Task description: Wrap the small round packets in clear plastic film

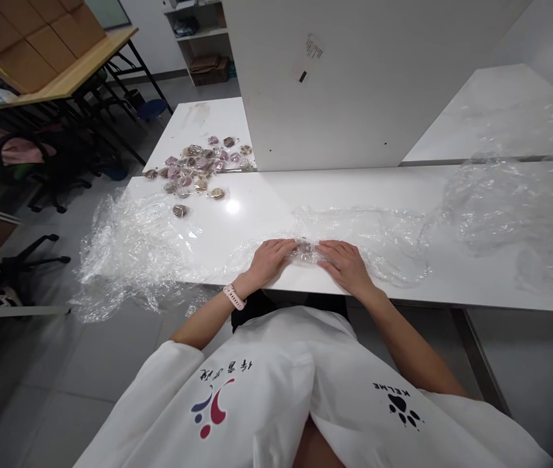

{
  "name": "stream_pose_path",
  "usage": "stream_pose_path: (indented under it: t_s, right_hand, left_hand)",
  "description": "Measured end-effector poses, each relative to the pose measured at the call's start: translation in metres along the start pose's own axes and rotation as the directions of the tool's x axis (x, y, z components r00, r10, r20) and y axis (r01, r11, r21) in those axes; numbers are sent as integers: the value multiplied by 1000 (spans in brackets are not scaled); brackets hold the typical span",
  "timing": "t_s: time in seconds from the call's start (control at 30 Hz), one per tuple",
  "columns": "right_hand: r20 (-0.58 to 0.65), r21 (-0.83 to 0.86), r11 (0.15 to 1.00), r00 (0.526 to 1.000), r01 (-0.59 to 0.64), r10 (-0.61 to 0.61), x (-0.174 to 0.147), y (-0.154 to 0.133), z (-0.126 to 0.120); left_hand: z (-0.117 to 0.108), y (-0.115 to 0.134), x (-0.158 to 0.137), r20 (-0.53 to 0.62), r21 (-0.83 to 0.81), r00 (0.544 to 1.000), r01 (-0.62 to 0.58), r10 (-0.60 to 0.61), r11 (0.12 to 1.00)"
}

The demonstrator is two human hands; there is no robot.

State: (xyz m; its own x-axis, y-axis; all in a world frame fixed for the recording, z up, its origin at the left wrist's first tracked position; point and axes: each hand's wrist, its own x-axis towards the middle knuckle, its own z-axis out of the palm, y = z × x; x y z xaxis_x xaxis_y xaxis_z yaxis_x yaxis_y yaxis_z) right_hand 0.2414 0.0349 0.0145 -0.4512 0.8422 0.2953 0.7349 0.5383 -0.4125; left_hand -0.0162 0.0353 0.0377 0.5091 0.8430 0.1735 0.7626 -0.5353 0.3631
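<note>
At the table's front edge, a small purplish lump [305, 247] sits inside clear plastic film. From its left side my left hand [271, 260] closes on the film, its fingers bent around the end of the bundle. My right hand [347, 265] grips the film at the right side, thumb and fingers pressed in toward the lump. Beyond and to the right of my hands, a loose sheet of clear plastic film [378, 237] spreads over the white table [261, 195]. What exactly the lump is cannot be made out.
Several small wrapped lumps [201, 184], purple and brown, lie in a pile at the back left. Crumpled film [132, 250] hangs over the left front edge; more film [514, 201] covers the right end. A tall white panel [344, 84] rises behind the table.
</note>
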Motion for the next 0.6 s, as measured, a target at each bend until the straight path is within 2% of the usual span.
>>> stream_pose_path:
  t_s: [0.1, 0.2, 0.27, 0.3, 0.33, 0.4, 0.47, 0.53, 0.6]
  right_hand:
    - [-11, 98, 980, 984, -176, 178, 17, 5, 1]
    - [153, 142, 919, 925, -368, 347, 45, 10, -8]
    - [217, 57, 891, 877, -450, 429, 60, 10, -12]
    - [183, -9, 892, 876, -452, 446, 65, 8, -14]
    - [109, -72, 902, 896, -425, 431, 66, 5, -14]
    - [-87, -169, 935, 950, -311, 300, 58, -2, -14]
    - [-197, -198, 963, 970, -182, 143, 42, -11, -11]
    - [-185, -152, 981, 979, -119, 90, 24, -19, -6]
    - [-137, -86, 990, 985, -115, 103, 10, -24, 2]
  left_hand:
    - [1, -9, 24, 5, -63, 978, 209, -209, 976]
    - [-8, -14, 60, 101, -114, 930, 364, -354, 924]
    - [-14, -14, 77, 178, -70, 888, 441, -423, 895]
    - [-16, -12, 80, 167, -20, 879, 455, -446, 890]
    - [-19, -9, 79, 110, 37, 887, 446, -447, 894]
    - [-22, 2, 65, -73, 123, 929, 370, -364, 921]
    - [-19, 16, 37, -202, 135, 951, 262, -232, 955]
    - [-10, 28, 7, -212, 63, 955, 223, -205, 973]
    - [6, 37, -12, -169, -59, 937, 301, -306, 952]
